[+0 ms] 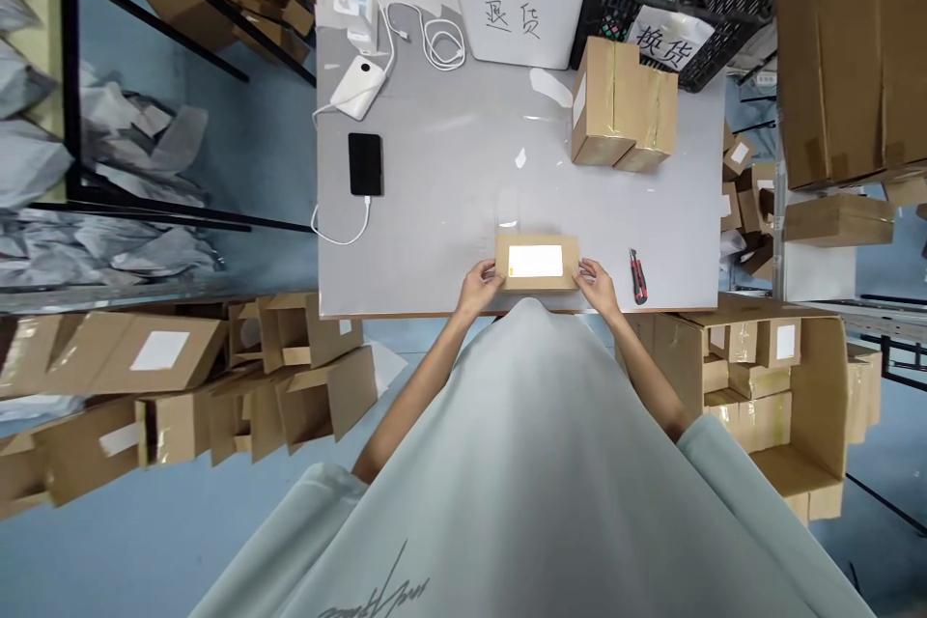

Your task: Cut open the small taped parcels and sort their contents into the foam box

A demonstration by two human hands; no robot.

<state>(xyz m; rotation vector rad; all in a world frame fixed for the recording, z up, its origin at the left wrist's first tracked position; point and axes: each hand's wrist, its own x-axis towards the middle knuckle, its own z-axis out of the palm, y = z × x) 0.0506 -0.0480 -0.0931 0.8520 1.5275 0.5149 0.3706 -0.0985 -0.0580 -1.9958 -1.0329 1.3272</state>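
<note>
A small cardboard box with a white label on top lies at the table's front edge, close to my body. My left hand grips its left end, fingers curled against the side. At the opposite end my right hand holds the box the same way. To the right of that hand a red and black box cutter rests on the table. The underside of the box is hidden.
Two taped cardboard boxes stand at the back right, before a black crate. A white bin is beside it. A phone, power bank and cables lie left. Open cartons flank the table.
</note>
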